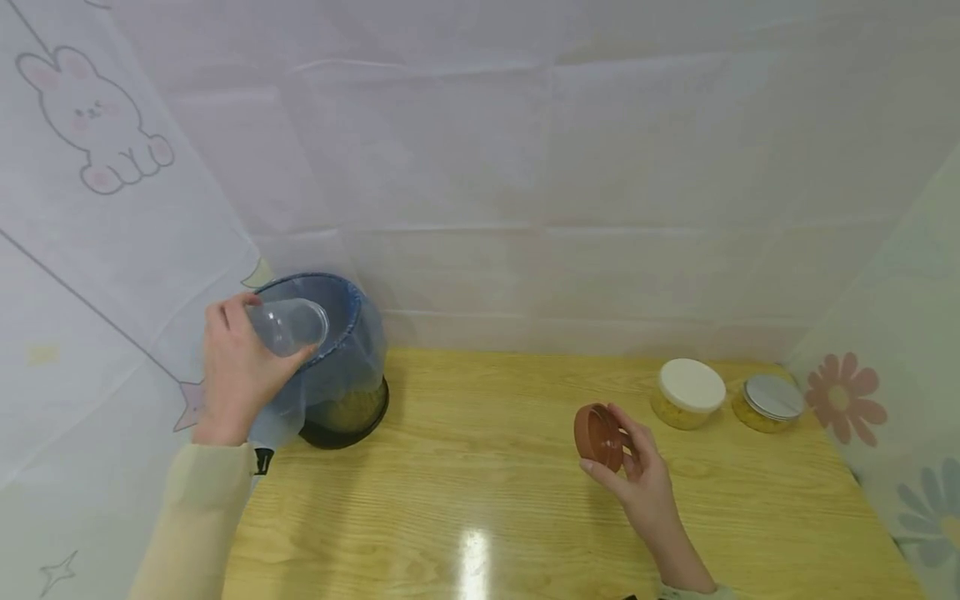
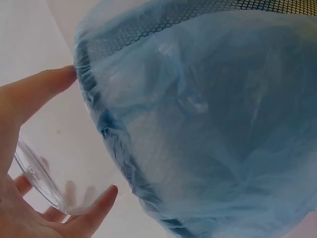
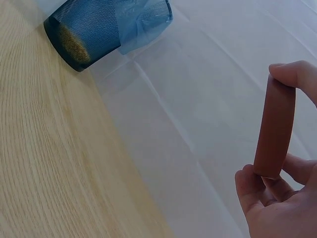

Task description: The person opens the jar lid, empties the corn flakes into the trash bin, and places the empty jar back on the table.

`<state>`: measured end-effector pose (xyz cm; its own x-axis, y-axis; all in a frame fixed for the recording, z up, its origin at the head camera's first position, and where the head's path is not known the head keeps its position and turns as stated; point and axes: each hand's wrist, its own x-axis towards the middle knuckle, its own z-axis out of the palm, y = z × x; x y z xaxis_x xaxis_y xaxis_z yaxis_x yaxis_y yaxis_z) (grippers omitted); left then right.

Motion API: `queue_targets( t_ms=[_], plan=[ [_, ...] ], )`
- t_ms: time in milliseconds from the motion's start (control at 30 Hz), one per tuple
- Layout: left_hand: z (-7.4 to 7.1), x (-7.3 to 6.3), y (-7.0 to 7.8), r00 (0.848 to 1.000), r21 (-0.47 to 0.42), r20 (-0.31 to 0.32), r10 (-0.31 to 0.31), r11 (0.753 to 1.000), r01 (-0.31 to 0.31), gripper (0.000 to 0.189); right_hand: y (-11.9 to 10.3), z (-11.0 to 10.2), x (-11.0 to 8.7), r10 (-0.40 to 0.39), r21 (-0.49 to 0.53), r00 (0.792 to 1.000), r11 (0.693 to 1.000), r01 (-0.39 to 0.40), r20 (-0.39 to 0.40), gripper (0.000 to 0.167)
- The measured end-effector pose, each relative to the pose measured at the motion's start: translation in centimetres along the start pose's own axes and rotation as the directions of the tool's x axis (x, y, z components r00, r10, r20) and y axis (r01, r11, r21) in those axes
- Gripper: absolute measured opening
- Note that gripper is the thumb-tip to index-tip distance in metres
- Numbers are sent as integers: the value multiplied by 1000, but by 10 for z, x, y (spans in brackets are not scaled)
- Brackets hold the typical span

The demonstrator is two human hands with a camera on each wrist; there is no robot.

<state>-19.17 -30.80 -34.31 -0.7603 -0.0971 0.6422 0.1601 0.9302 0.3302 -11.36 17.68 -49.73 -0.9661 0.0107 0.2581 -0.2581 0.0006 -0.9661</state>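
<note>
Well, near the table's [image 1: 465, 467] far-left corner the left hand [image 1: 242, 358] grips a clear cup [image 1: 288, 325] by the bin [image 1: 363, 354]; the right hand [image 1: 647, 490] pinches a brown lid [image 1: 587, 437].

White-lidded tub [image 1: 687, 394], silver-lidded jar [image 1: 768, 404], rabbit drawing [image 1: 101, 125] — upper left

The bare left hand [image 1: 247, 362] reaches from a pale cream fabric sleeve [image 1: 197, 504], higher in the head view, thumb opposite bent fingers in a grip. The bare right hand [image 1: 641, 475], lower, pinches between thumb and fingertips, its wrist [image 1: 678, 562] uncovered.
</note>
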Motion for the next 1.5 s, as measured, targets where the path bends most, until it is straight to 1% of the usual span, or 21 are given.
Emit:
queue_targets(
  t_ms=[133,233,367,433,500,567,667,767,933,1100,1200,1267,1400,1500],
  plan=[
    [0,-1,0,999,-35,-13,48,998,-49,84,-1,1,-1,-16,1,1000,1000,16,2,79],
    [0,0,2,998,-53,-29,61,997,-62,83,-1,2,-1,-19,0,1000,1000,19,3,79],
    [-2,-2,4,996,-24,-66,56,998,-57,91,-1,2,-2,-22,1,1000,1000,22,7,80],
    [-2,-3,5,993,-2,-94,69,998,-70,94,-1,2,-2,-32,5,999,999,32,11,79],
    [-3,-5,6,990,8,-115,87,996,-86,93,-2,2,-3,-41,9,999,999,41,16,79],
    [-3,-5,7,985,-11,-143,97,995,-99,87,-2,2,-3,-44,12,999,999,44,17,79],
    [-2,-6,9,976,-63,-193,100,991,-114,81,-1,2,-3,-34,10,999,999,34,17,79],
    [-1,-7,11,964,-99,-238,119,984,-146,84,0,1,-3,-15,3,1000,1000,15,15,79],
    [2,-8,14,942,-113,-291,168,972,-208,86,1,0,-3,-5,-1,1000,1000,5,17,80],
    [5,-8,17,913,-129,-358,196,958,-256,87,1,0,-2,-4,-2,1000,1000,4,19,79],
    [7,-9,19,892,-144,-403,205,948,-283,86,0,0,-2,-1,-8,1000,1000,1,19,79],
    [9,-11,23,869,-151,-449,208,941,-303,85,0,0,-2,1,-11,1000,1000,-1,19,79],
    [12,-15,33,809,-130,-548,213,933,-334,85,-1,1,-2,1,-11,1000,1000,-1,22,79],
    [13,-17,39,774,-107,-593,222,931,-349,86,-1,2,-2,-5,-10,1000,1000,5,20,79]
  ],
)
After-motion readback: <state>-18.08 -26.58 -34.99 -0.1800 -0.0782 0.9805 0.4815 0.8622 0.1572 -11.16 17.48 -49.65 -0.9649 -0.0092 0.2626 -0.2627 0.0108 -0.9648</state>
